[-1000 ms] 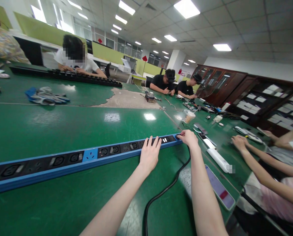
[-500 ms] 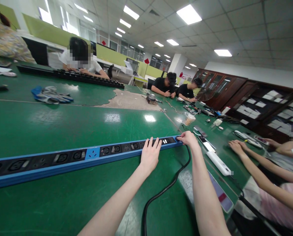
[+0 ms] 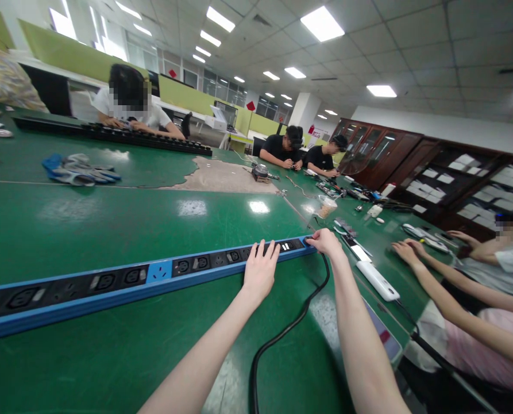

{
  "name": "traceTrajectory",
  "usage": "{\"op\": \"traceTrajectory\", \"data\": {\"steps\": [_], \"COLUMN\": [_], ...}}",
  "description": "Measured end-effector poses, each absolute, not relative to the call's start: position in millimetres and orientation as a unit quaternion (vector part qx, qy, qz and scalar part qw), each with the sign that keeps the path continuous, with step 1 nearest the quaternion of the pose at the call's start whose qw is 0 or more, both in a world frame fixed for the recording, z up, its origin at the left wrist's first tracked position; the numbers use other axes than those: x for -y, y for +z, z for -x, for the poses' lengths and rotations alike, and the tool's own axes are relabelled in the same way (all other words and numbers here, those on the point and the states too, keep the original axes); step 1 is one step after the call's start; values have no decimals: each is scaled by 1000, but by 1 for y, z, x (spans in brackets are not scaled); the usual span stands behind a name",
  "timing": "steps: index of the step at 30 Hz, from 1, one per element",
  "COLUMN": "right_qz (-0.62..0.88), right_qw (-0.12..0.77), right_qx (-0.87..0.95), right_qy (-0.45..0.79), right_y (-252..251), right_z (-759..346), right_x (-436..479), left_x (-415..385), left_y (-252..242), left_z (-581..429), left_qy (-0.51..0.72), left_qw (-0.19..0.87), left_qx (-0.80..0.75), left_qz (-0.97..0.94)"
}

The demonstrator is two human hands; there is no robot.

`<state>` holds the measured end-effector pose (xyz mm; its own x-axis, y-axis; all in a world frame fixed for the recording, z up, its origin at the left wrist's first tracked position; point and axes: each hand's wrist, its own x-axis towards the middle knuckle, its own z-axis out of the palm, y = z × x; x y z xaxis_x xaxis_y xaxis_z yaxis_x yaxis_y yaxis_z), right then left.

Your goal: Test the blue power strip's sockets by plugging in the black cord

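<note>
A long blue power strip with black sockets lies across the green table. My left hand rests flat on it near its right end, fingers stretched out over the sockets. At the strip's right end, where the black cable leaves it, my right hand is closed in a pinch on that end. The cable runs back toward me between my forearms.
A white power strip and small parts lie right of my hand. A co-worker's hands rest on the table at right. Blue-grey gloves lie far left. Other people work at a black strip and at the far end.
Only the view has shifted slightly. Both hands keep their places on the blue power strip.
</note>
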<state>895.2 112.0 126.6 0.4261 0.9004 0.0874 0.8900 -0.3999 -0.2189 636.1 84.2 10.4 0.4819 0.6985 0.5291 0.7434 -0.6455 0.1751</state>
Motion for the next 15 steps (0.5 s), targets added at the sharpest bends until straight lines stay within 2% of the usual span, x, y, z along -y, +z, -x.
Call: {"op": "traceTrajectory", "data": {"steps": [9, 15], "right_qz": [830, 843], "right_qw": [138, 114], "right_qx": [540, 523], "right_qy": [33, 44], "right_y": [131, 130], "right_z": [-890, -888], "right_x": [-105, -105], "left_x": [-84, -83], "left_y": [11, 12], "left_z": [-635, -635], "left_qy": [-294, -294], "left_qw": [45, 45], "left_qx": [418, 420], "left_qz": [859, 857]}}
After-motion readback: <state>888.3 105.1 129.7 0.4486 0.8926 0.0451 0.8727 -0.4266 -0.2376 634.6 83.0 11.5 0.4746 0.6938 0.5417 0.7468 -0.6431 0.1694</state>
